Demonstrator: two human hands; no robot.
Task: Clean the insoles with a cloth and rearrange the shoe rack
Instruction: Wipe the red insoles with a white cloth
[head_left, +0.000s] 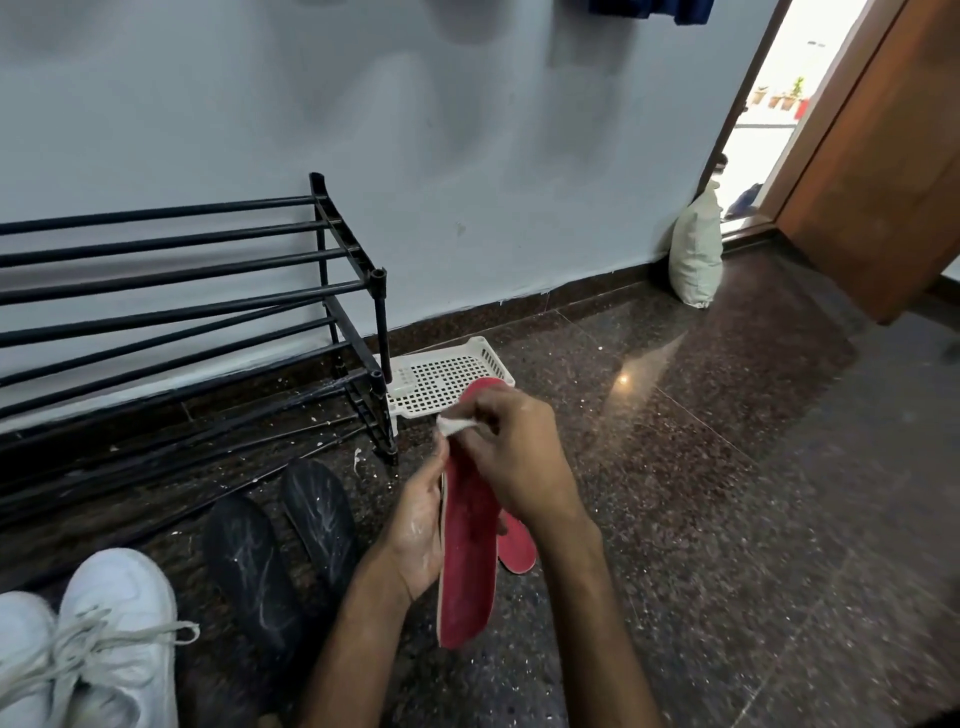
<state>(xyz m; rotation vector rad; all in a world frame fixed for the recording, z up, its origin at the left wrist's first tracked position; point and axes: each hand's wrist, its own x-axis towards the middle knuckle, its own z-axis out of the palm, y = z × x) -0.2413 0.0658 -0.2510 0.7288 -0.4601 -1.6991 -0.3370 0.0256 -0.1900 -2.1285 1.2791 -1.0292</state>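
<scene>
Nearest, at the lower left, a pair of white laced sneakers stands on the dark speckled floor. Just right of them two black insoles lie flat side by side, streaked with white.

In the middle, the left hand grips a red insole along its left edge, fingers curled round it, holding it lengthwise, toe pointing away. The right hand pinches a small white cloth against the insole's upper part. A second red insole lies on the floor under the right wrist, partly hidden.

Beyond the black insoles stands the black shoe rack against the pale wall, its bars bare. Its right corner post overlaps a white perforated tray on the floor, which the held insole's toe also overlaps.

To the right the floor runs open to a white sack leaning in the corner beside the doorway, and a wooden door swung inward.
</scene>
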